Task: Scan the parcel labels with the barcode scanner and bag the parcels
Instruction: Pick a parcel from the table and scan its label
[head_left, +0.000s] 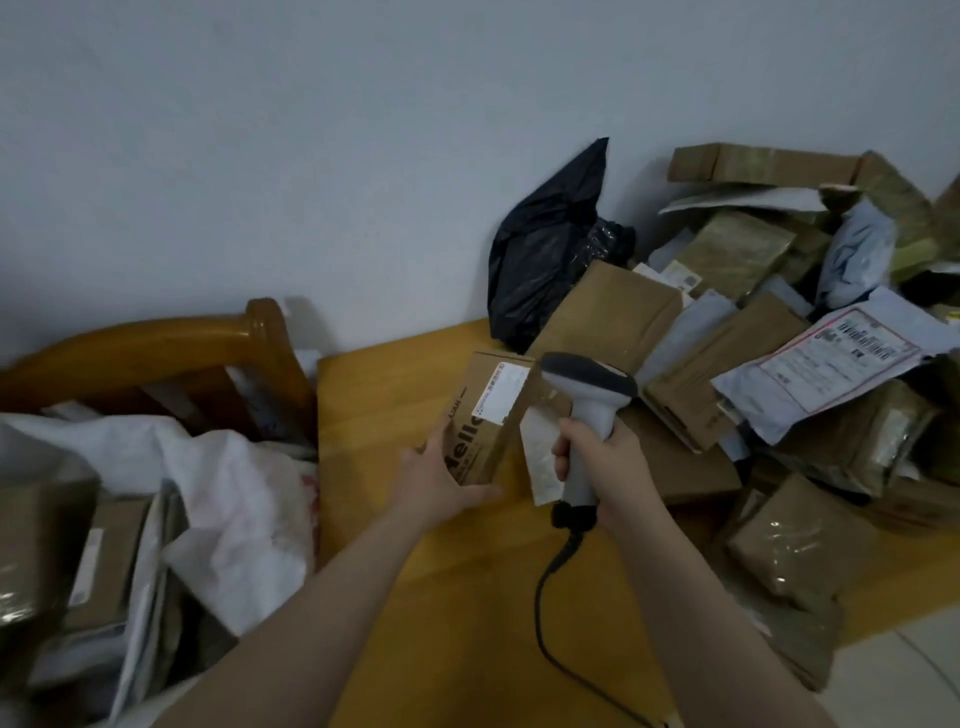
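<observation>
A small brown cardboard box (485, 421) with a white label (501, 392) on its upper face is held tilted just above a yellow wooden counter (384, 405). The left hand (441, 475) grips its near end, fingers (435, 441) curled round one side and thumb along the lower edge, forearm stretched forward. Just right of the box, the right hand (605, 467) wraps tightly round the handle of a grey barcode scanner (589, 395), head upright above the label, with its black cable (550, 597) trailing down. Further right lies a pile of parcels (753, 364). Behind the box stands a black bag (545, 249). Left of the box sits a white sack (239, 499).
</observation>
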